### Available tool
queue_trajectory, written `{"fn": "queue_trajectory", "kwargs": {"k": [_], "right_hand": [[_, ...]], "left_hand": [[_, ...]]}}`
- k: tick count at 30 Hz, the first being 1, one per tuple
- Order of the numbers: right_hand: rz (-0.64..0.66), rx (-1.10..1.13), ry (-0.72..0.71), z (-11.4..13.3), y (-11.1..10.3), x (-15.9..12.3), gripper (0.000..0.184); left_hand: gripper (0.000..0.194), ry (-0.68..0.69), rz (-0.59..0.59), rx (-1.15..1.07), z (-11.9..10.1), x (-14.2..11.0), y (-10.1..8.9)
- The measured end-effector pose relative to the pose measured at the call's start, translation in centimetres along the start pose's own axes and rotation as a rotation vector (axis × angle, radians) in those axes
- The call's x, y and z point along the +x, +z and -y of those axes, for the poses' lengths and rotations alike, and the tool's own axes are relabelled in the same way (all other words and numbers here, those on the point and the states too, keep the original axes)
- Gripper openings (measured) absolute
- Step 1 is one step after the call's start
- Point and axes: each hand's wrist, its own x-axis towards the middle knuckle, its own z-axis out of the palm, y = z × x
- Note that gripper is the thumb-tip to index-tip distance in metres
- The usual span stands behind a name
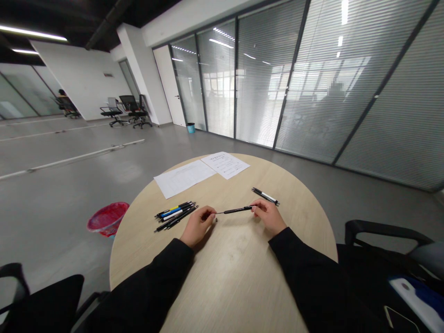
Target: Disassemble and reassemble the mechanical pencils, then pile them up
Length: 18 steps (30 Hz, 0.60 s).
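Between my two hands a black pen [237,210] is held nearly level above the round table [239,277]. My right hand [269,216] pinches its right end with thumb and fingers. From the pen's left end a thin rod, which looks like a refill, runs to the closed fingertips of my left hand [199,225]. A small dark piece [216,220] shows just below those fingertips; whether it lies on the table I cannot tell. Close to the left hand is a bunch of pens [176,215], mostly black, some with yellow, blue or white barrels. Beyond the right hand lie more pens [265,196], black and white.
Two printed paper sheets [185,178] lie at the table's far side. A red-lined bin [108,217] stands on the floor to the left. Chairs [385,231] flank the table, with a phone [402,319] at the lower right. Glass partitions with blinds rise behind.
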Motion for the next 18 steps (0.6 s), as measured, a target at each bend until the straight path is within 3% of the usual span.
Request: {"fn": "queue_trajectory", "kwargs": {"k": [11, 13, 18], "right_hand": [[-0.403, 0.072, 0.054, -0.6, -3.4, 1.2, 0.023], [-0.395, 0.040, 0.056, -1.0, -3.3, 1.2, 0.023], [-0.175, -0.184, -0.055, -1.7, -1.1, 0.5, 0.021]], "left_hand": [[0.023, -0.056, -0.151, 0.002, 1.7, 0.4, -0.2], [0.023, -0.072, -0.177, -0.011, 1.9, 0.5, -0.2], [0.023, -0.077, -0.185, -0.028, 1.7, 0.5, -0.2]]}}
